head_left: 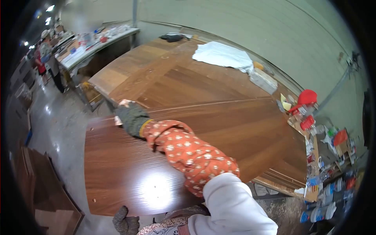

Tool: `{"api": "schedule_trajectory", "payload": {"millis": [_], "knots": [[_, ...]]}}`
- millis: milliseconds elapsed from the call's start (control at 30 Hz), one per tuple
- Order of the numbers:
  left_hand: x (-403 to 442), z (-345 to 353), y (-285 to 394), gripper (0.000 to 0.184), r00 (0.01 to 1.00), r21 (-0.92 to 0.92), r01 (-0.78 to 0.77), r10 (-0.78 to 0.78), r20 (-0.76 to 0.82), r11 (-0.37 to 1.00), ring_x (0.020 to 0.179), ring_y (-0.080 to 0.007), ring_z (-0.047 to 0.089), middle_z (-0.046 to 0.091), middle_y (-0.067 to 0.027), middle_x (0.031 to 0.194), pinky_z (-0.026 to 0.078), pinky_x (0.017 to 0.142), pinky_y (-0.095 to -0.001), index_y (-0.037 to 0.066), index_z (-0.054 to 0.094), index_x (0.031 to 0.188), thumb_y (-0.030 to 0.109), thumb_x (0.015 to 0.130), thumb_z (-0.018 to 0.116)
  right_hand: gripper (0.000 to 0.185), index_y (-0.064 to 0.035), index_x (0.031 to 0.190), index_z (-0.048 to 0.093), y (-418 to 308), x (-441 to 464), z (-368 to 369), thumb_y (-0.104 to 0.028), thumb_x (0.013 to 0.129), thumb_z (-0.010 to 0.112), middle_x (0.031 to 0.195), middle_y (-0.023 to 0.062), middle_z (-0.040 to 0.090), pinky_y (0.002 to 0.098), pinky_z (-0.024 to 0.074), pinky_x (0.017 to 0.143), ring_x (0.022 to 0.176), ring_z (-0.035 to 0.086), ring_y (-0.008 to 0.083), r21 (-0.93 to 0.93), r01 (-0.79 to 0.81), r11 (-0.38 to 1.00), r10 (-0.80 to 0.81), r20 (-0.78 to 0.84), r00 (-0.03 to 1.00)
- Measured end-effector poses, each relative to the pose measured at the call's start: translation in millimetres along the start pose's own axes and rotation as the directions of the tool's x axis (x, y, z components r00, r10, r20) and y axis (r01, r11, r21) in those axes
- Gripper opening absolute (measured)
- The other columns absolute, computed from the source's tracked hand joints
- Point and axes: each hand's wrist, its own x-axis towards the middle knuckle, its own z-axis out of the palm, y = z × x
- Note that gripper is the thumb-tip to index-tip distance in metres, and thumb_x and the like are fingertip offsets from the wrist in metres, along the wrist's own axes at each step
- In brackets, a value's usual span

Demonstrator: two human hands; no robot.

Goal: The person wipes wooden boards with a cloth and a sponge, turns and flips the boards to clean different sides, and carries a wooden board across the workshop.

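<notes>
My right hand (pixel 133 118), in a dark grey knit glove with a yellow cuff, is stretched across to the far left corner of a brown wood-grain panel (pixel 113 156). A pale pinkish piece, perhaps a folded cloth (pixel 118 120), shows beneath its closed fingers. My left hand (pixel 126 222), also gloved, is at the panel's near edge with its thumb up against the rim; its other fingers are largely hidden. A bright light reflects off the panel, which overhangs the table on the left. My right arm wears an orange flowered sleeve cover.
More brown panels (pixel 188 86) lie on the table behind. A white cloth (pixel 223 55) and a wrapped block (pixel 263 80) are along the back. A red cap (pixel 306 98) and bottles clutter the right. Boards (pixel 51 184) lean at lower left. People (pixel 49 58) stand far left.
</notes>
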Motion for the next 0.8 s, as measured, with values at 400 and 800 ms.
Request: {"api": "schedule_trajectory", "payload": {"millis": [400, 800], "knots": [[14.2, -5.8, -13.6, 0.057, 0.888, 0.256, -0.443, 0.461, -0.009, 0.859, 0.096, -0.0243, 0.057, 0.06, -0.0213, 0.113, 0.044, 0.092, -0.0342, -0.009, 0.049, 0.123, 0.026, 0.084, 0.07, 0.019, -0.0067, 0.076, 0.063, 345.2, -191.5, -291.4, -0.025, 0.075, 0.059, 0.082, 0.0229, 0.062, 0.0453, 0.05, 0.068, 0.082, 0.062, 0.0402, -0.298, -0.716, 0.631, 0.651, -0.299, 0.698], [53.2, 73.5, -68.6, 0.058, 0.87, 0.415, -0.445, 0.494, -0.011, 0.794, 0.102, -0.0255, 0.055, 0.058, -0.0201, 0.117, 0.044, 0.094, -0.0375, -0.006, 0.048, 0.125, 0.025, 0.082, 0.071, 0.029, -0.0121, 0.114, 0.061, 410.7, -513.8, -408.5, -0.024, 0.089, 0.052, 0.123, 0.0153, 0.057, 0.0416, 0.0399, 0.099, 0.116, 0.052, 0.0324, -0.223, -0.861, 0.457, 0.665, -0.558, 0.497]]}}
